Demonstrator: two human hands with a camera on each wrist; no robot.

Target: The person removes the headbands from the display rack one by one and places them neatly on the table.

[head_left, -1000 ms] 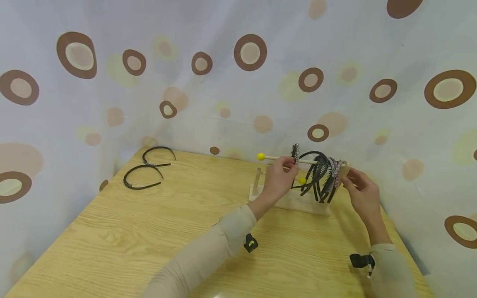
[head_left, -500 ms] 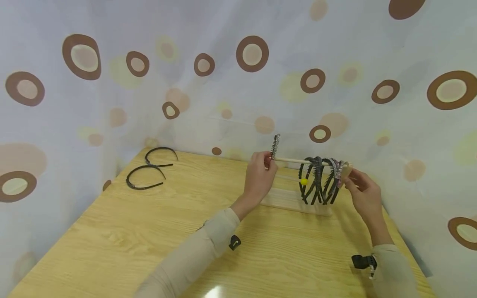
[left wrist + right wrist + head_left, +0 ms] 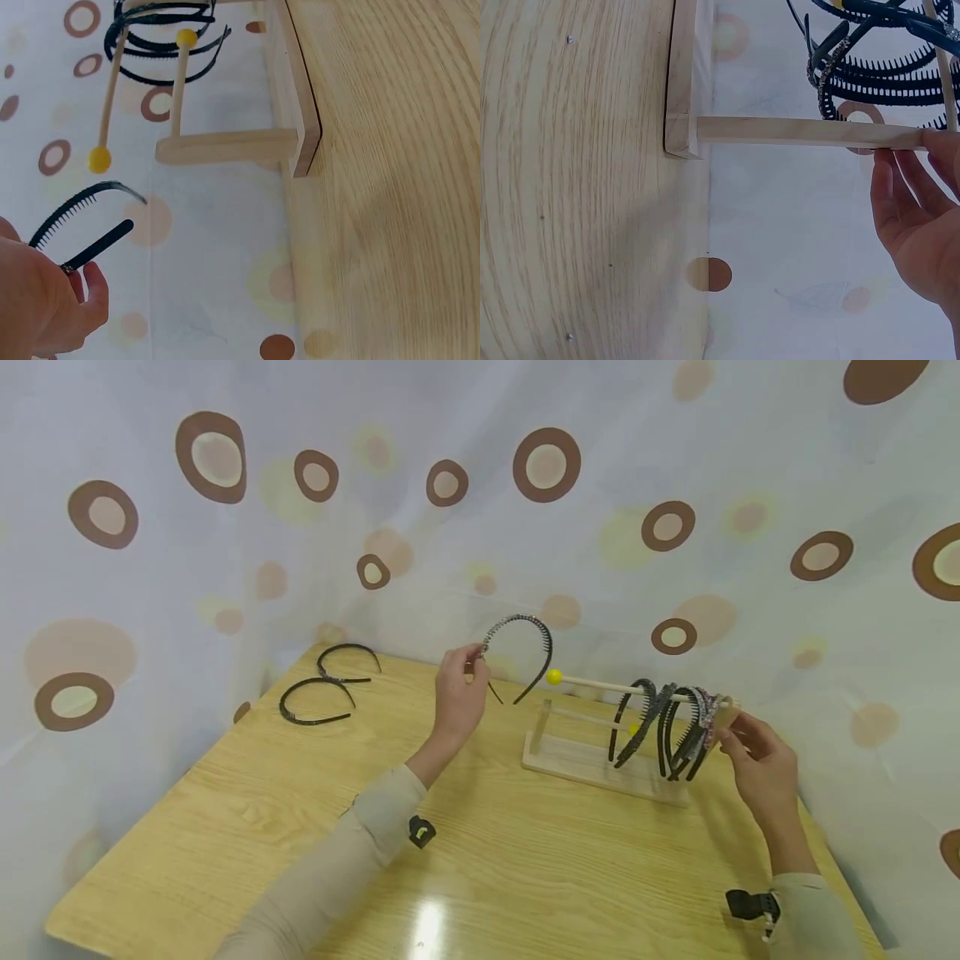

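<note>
My left hand [image 3: 461,693] pinches a black toothed headband [image 3: 549,647] with a sparkly outer side, raised above the table left of the wooden rack [image 3: 592,767]. In the left wrist view the headband's [image 3: 64,214] teeth and two ends point away from the hand [image 3: 45,300]. On the rack's upper rod [image 3: 596,682], which ends in a yellow ball [image 3: 554,677], hang several dark headbands [image 3: 637,727], some glittery. My right hand [image 3: 765,768] grips the top of the rack's right upright; in the right wrist view, thumb and fingers hold that upright [image 3: 802,131] near its end.
Two black headbands lie at the table's back left, one [image 3: 348,647] behind the other [image 3: 315,721]. A shorter lower rod with a yellow ball [image 3: 187,37] sits under the upper one. A patterned curtain [image 3: 450,543] stands behind the wooden table [image 3: 525,860].
My left hand has slid the headband leftward off the upper rod's ball end and turned it so its arch shows. The right hand stays on the upright; the head view has shifted slightly left.
</note>
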